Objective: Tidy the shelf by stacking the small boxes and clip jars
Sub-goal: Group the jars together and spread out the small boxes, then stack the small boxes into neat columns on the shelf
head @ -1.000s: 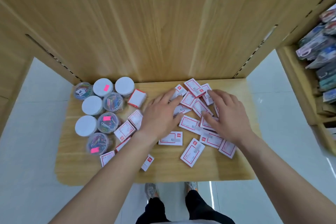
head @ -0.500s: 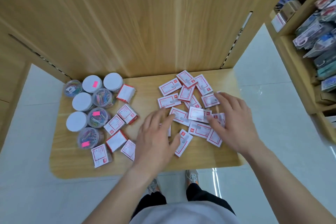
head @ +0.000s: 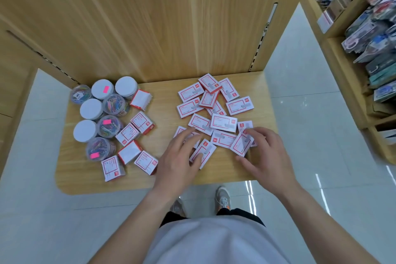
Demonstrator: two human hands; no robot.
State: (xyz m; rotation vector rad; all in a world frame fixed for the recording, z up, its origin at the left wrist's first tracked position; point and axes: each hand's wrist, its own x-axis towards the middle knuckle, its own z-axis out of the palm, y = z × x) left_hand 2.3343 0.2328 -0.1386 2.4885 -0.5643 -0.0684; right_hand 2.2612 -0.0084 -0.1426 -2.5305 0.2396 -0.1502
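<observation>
White small boxes with red borders lie scattered flat on the right half of the wooden shelf (head: 165, 103); one of them is at the back (head: 239, 105). My left hand (head: 180, 158) rests spread and flat over boxes near the front, one fingertip on a box (head: 206, 150). My right hand (head: 265, 156) pinches a tilted small box (head: 241, 144) between fingers and thumb. On the left stand the clip jars, some with white lids (head: 91, 109) and some showing coloured clips (head: 109, 126). Thicker boxes (head: 142, 123) lie beside them.
A wooden back panel (head: 150, 17) rises behind the shelf. A rack of packaged goods (head: 375, 38) stands at the right. White floor tiles surround the shelf, and my shoes (head: 222, 197) show under its front edge.
Both hands have drawn back from the middle of the box pile toward the front edge. My right hand has closed on a box at the front right. The boxes lie more spread out.
</observation>
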